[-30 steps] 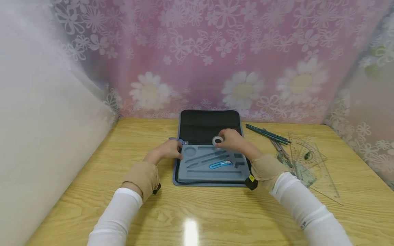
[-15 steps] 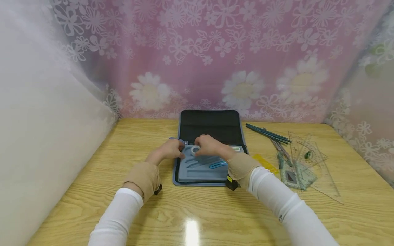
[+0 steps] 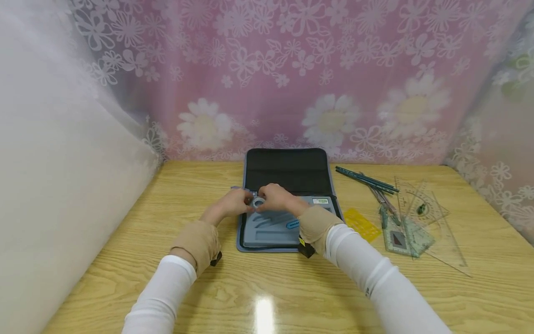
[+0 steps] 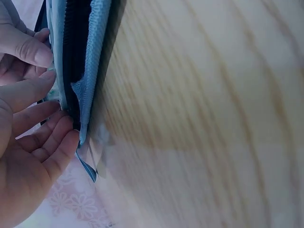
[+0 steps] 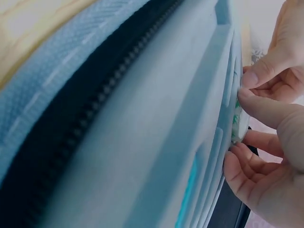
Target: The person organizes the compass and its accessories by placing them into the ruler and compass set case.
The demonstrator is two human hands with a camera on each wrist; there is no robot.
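My right hand [image 3: 277, 199] pinches a roll of clear tape [image 3: 259, 199] between thumb and fingers. The roll is at the far left of the grey-blue moulded tray [image 3: 275, 235], over the round recess; how deep it sits I cannot tell. In the right wrist view, the roll's green-and-white part [image 5: 242, 124] shows between the fingers. My left hand [image 3: 233, 202] rests at the case's left edge, its relaxed fingers touching the tray rim and its thumb close to the right thumb. The case [image 3: 288, 171] lies unfolded with its black lid back. A blue utility knife [image 3: 293, 224] sits in the tray, partly hidden by my right wrist.
Right of the case lie a yellow stencil [image 3: 362, 224], dark green pencils [image 3: 367, 180], a metal compass [image 3: 385, 204], clear set squares [image 3: 450, 241] and a greenish plastic piece [image 3: 396, 237]. A white label or eraser [image 3: 320, 201] sits at the tray's upper right.
My right hand has carried the tape roll left across the tray from its upper middle to the round recess, uncovering the yellow stencil. My left hand has stayed at the case's edge.
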